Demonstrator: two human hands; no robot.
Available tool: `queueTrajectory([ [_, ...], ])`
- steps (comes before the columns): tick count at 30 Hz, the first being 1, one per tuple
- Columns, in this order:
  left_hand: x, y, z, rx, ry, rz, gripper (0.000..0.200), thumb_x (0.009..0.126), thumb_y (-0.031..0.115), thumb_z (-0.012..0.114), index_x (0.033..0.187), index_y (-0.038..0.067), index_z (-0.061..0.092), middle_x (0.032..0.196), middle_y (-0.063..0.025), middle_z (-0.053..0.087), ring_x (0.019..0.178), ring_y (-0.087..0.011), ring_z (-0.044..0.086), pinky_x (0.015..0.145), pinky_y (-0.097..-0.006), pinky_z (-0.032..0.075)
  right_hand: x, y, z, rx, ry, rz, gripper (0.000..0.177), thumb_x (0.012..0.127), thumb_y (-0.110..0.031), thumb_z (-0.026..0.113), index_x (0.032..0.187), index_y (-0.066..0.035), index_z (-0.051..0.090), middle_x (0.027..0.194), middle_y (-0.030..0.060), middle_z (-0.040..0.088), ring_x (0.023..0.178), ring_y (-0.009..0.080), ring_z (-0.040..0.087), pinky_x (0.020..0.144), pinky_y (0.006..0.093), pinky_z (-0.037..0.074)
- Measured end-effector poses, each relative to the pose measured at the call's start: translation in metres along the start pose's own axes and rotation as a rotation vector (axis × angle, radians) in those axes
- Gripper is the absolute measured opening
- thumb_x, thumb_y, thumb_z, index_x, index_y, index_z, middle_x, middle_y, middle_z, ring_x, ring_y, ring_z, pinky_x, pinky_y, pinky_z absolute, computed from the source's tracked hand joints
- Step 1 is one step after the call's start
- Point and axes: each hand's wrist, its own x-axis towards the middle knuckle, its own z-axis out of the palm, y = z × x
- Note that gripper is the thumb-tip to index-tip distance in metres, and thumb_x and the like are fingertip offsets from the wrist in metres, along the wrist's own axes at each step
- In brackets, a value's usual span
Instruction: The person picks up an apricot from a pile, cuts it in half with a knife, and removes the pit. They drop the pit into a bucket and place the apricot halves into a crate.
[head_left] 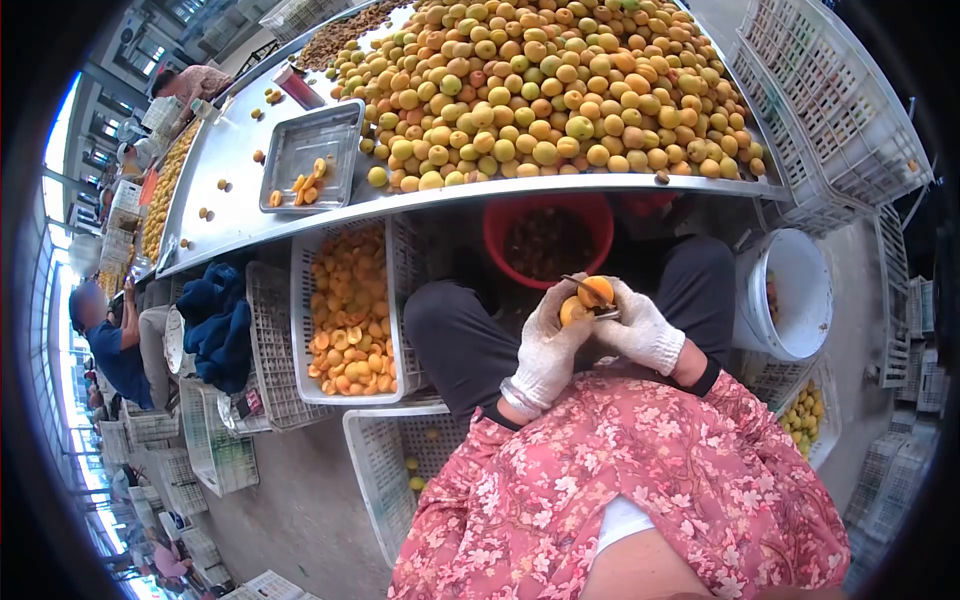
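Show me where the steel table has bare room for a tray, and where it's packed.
Bare steel of the table lies left of the metal tray, down to the near edge; only a few stray apricots there. Right of the tray the apricot pile runs to the edge: crowded. Underneath, the crate and red bucket fill the gap.

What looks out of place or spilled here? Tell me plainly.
A few stray apricots lie scattered on the metal table, left of the tray and apart from the big pile, as if rolled loose. Nothing else stands out; the left hand and right hand grip a split apricot.
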Motion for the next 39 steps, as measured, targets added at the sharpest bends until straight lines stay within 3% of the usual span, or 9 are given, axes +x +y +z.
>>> queueTrajectory([
  [5,0.002,0.016,0.002,-0.478,0.040,-0.148,0.045,0.094,0.005,0.059,0.137,0.003,0.043,0.133,-0.0148,0.054,0.120,-0.0262,0.058,0.101,-0.0357,0.049,-0.002,-0.027,-0.001,0.183,0.055,0.075,0.051,0.088,-0.006,0.068,0.135,-0.006,0.048,0.112,0.0048,0.064,0.096,0.0093,0.060,0.084,0.0241,0.050],
  [9,0.008,0.003,-0.015,-0.640,0.056,-0.174,0.042,0.098,0.016,0.059,0.135,0.004,0.042,0.132,-0.0174,0.055,0.121,-0.0295,0.058,0.100,-0.0385,0.051,0.001,-0.024,0.004,-0.289,0.021,-0.357,0.058,0.086,-0.007,0.069,0.139,-0.006,0.044,0.105,0.0133,0.068,0.094,0.0203,0.071,0.081,0.0303,0.055],
  [12,0.009,0.002,-0.013,-0.712,0.022,-0.153,0.039,0.100,0.024,0.057,0.134,0.007,0.045,0.129,-0.0178,0.055,0.120,-0.0324,0.057,0.099,-0.0450,0.051,0.001,-0.018,0.008,-0.710,-0.094,-0.333,0.067,0.085,-0.014,0.069,0.145,-0.012,0.039,0.085,0.0182,0.068,0.072,0.0365,0.069,0.067,0.0396,0.057],
  [15,0.009,0.007,-0.012,-0.742,0.053,-0.171,0.039,0.101,0.028,0.056,0.134,0.011,0.045,0.121,-0.0170,0.057,0.115,-0.0332,0.058,0.098,-0.0504,0.050,0.003,-0.025,0.004,-0.778,-0.138,-0.294,0.073,0.083,-0.014,0.069,0.148,-0.012,0.036,0.084,0.0205,0.067,0.073,0.0374,0.068,0.066,0.0409,0.057],
  [17,0.006,0.007,-0.015,-0.870,0.045,-0.197,0.042,0.098,0.023,0.060,0.134,0.009,0.046,0.113,-0.0157,0.060,0.103,-0.0311,0.064,0.092,-0.0436,0.054,0.007,-0.036,0.002,-0.699,-0.123,-0.282,0.064,0.085,-0.011,0.068,0.143,-0.009,0.043,0.080,0.0130,0.069,0.067,0.0318,0.069,0.062,0.0385,0.056],
  [19,0.003,0.009,-0.014,-0.716,0.035,-0.200,0.041,0.097,0.019,0.060,0.135,0.009,0.045,0.109,-0.0138,0.060,0.098,-0.0282,0.064,0.088,-0.0422,0.055,0.017,-0.048,-0.004,-0.371,0.086,-0.568,0.048,0.087,-0.006,0.065,0.133,-0.005,0.054,0.074,0.0029,0.067,0.056,0.0188,0.064,0.055,0.0318,0.052],
  [20,0.001,0.010,-0.011,-0.556,0.020,-0.209,0.041,0.096,0.015,0.059,0.135,0.009,0.045,0.104,-0.0119,0.060,0.092,-0.0252,0.065,0.083,-0.0408,0.055,0.006,-0.084,-0.006,-0.012,0.130,0.025,0.028,0.089,-0.004,0.064,0.117,-0.002,0.061,0.071,-0.0015,0.061,0.052,0.0077,0.053,0.048,0.0244,0.045],
  [25,-0.004,0.011,0.003,-0.285,-0.010,-0.162,0.042,0.092,0.007,0.059,0.132,0.005,0.047,0.094,-0.0097,0.060,0.079,-0.0170,0.062,0.074,-0.0331,0.053,0.029,-0.106,0.005,0.534,0.336,-0.367,0.017,0.095,-0.002,0.055,0.112,0.003,0.056,0.061,0.0030,0.050,0.046,0.0097,0.045,0.043,0.0220,0.036],
  [39,-0.014,0.006,0.009,-0.165,-0.047,-0.197,0.030,0.095,0.007,0.059,0.123,0.003,0.049,0.087,-0.0065,0.061,0.070,-0.0143,0.063,0.065,-0.0283,0.052,0.021,-0.081,0.026,0.239,0.369,-0.438,0.022,0.093,0.002,0.062,0.114,-0.001,0.057,0.080,0.0014,0.061,0.066,0.0048,0.058,0.057,0.0190,0.045],
])
